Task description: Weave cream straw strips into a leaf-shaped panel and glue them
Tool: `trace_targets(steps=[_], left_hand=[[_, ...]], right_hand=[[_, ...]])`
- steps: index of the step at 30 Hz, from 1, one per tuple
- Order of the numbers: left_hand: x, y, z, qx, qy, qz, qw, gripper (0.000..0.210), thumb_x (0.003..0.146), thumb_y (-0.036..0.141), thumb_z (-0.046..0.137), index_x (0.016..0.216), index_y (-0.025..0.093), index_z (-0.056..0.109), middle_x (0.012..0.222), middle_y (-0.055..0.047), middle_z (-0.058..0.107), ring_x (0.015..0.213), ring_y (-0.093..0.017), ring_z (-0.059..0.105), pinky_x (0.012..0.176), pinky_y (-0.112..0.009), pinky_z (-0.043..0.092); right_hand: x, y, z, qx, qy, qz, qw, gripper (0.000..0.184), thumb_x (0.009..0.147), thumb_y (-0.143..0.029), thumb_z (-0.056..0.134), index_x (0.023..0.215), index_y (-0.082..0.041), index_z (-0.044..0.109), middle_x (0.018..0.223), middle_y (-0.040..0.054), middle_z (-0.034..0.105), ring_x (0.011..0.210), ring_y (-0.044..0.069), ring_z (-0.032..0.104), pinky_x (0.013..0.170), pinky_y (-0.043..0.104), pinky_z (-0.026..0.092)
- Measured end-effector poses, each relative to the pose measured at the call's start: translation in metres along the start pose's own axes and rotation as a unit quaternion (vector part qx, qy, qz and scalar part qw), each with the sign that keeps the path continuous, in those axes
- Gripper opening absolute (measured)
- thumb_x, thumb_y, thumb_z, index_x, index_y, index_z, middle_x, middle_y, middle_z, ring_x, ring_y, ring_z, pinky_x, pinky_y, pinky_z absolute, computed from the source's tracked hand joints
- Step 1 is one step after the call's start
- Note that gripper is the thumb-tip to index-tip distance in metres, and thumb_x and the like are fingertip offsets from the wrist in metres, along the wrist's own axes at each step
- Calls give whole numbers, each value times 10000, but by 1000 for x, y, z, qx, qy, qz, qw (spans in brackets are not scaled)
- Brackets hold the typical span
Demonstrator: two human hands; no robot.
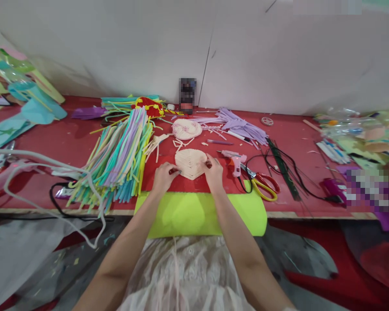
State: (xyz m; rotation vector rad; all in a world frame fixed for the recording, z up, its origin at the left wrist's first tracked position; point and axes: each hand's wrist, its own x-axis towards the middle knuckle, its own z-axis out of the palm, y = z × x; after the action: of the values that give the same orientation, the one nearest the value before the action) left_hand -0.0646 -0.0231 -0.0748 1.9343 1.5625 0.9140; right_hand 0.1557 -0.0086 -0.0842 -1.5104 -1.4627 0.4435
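Observation:
A cream, roughly heart-shaped piece made of pipe cleaners [190, 163] lies on the red tabletop in front of me. At its lower left edge, my left hand [164, 177] is closed in a pinch. The fingers of my right hand [214, 172] are pinched on its right edge. Just beyond it sits a round pink-and-white pipe-cleaner piece [187, 129] with a twisted lilac stem. Loose cream pipe cleaners [155, 146] lie to the left. A pink glue gun [236, 163] rests to the right of my right hand.
A large bundle of coloured pipe cleaners [116, 155] lies at left, lilac ones [241, 125] at the back right. Scissors [265, 185] lie beside the glue gun. A yellow-green sheet [197, 214] hangs over the front edge. Black cable [298, 172] and white cable [94, 185] cross the table.

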Motion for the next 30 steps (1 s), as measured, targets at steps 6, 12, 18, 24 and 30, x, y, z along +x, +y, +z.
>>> trace_targets(steps=[6,12,18,24,30], left_hand=[[0,-1,2,18,8,-2,1000,92,814,241,667,887,213,716,872,-40,659,806,-174,601,767,-300,456],[0,-10,-3,-64,6,32,997,93,833,239,653,895,220,719,880,-28,664,789,-155,620,732,-275,479],[1,-12,-7,-85,-20,64,994,102,812,216,677,902,218,723,882,-26,677,786,-145,631,737,-271,500],[1,-9,-4,-66,-14,55,996,89,803,171,671,866,206,724,865,-29,669,787,-149,631,740,-280,502],[0,-7,-5,-57,-7,55,997,76,797,158,676,844,200,718,851,-26,666,778,-150,627,732,-277,496]], right_hand=[[-4,-6,-3,-73,24,-49,996,235,841,-289,621,1034,-191,711,1007,99,592,963,227,555,913,365,450],[-5,0,-12,-79,9,-108,991,162,889,-269,576,926,-218,725,908,70,610,909,214,558,863,356,476],[-16,13,-26,-34,-84,-161,983,146,895,-292,587,928,-247,722,905,47,626,884,198,579,858,355,492],[-17,16,-28,-35,-111,-156,981,141,893,-287,592,905,-238,723,899,50,625,890,200,585,864,361,486],[-16,14,-27,-33,-118,-148,981,132,889,-286,598,887,-241,722,893,49,634,887,203,586,866,370,484]])
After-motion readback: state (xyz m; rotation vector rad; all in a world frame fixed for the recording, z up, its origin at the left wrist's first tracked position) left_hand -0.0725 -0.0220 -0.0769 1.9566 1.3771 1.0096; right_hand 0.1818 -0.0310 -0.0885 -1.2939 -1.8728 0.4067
